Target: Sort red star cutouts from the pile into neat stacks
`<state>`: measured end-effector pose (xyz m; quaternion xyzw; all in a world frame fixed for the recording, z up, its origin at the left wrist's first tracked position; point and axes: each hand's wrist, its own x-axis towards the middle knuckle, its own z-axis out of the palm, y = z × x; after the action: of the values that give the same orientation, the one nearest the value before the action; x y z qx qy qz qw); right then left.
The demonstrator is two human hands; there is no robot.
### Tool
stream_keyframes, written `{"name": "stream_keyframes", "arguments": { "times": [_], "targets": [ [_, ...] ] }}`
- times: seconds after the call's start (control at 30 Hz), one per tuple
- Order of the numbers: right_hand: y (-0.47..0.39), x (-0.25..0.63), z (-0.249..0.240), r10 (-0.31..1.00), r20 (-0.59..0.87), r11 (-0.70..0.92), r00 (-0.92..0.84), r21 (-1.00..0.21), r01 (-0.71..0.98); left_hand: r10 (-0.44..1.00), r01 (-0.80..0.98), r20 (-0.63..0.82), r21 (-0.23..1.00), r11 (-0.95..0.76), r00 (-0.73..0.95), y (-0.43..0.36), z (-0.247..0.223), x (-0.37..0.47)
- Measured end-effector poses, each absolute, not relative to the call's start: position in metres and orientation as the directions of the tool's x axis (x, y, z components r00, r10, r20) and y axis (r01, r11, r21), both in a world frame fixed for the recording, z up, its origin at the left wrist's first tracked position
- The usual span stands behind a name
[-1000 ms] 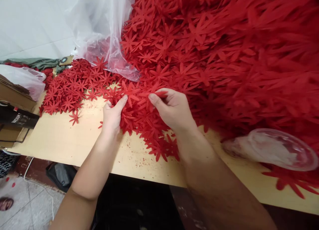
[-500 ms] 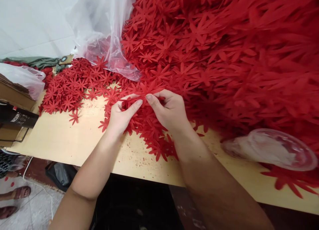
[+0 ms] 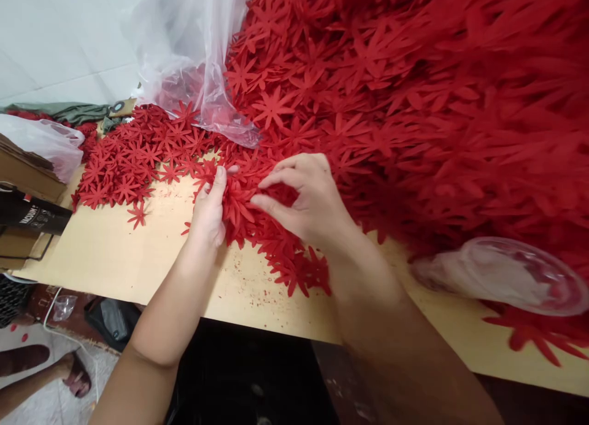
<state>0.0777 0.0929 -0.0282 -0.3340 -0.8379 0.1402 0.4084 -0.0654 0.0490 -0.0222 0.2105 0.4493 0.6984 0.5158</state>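
Note:
My left hand is closed on a red flower-shaped cutout with several narrow petals, its thumb pointing up along the near side. More red petals bunch against it, so I cannot tell how many pieces it holds. From the right, my right hand reaches to the same cutout, thumb and forefinger pinching at its petal edge. Beneath and behind both hands spreads a deep pile of similar red cutouts. A smaller heap of them lies to the left on the pale wooden table.
A clear plastic bag hangs over the pile at the back. At the right lies a clear plastic tub with whitish contents. A black cylinder and cardboard stand left. A person's foot shows on the floor.
My left hand has turned thumb-up around the red cutout. My right hand has shifted slightly left and turned, its fingertips now at the petals. The person's feet at lower left have moved.

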Motion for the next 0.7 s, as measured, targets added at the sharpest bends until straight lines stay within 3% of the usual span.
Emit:
{"name": "stream_keyframes", "arguments": {
  "times": [0.1,0.3,0.53,0.7],
  "targets": [
    [0.094,0.087,-0.032,0.663,0.481,0.746,-0.574,-0.49,0.451,0.899,-0.571,-0.203,0.819,-0.062,-0.388,0.05,-0.02,-0.067],
    [0.103,0.093,-0.042,0.722,0.317,0.686,-0.615,-0.448,0.573,0.881,-0.597,-0.261,0.801,-0.03,-0.395,0.05,-0.017,-0.068],
    [0.106,0.092,-0.047,0.713,0.343,0.689,-0.612,-0.503,0.521,0.907,-0.536,-0.19,0.843,-0.046,-0.376,0.051,-0.024,-0.074],
    [0.106,0.09,-0.056,0.701,0.363,0.707,-0.613,-0.461,0.536,0.916,-0.501,-0.16,0.864,-0.051,-0.369,0.051,-0.026,-0.076]
  ]
}}
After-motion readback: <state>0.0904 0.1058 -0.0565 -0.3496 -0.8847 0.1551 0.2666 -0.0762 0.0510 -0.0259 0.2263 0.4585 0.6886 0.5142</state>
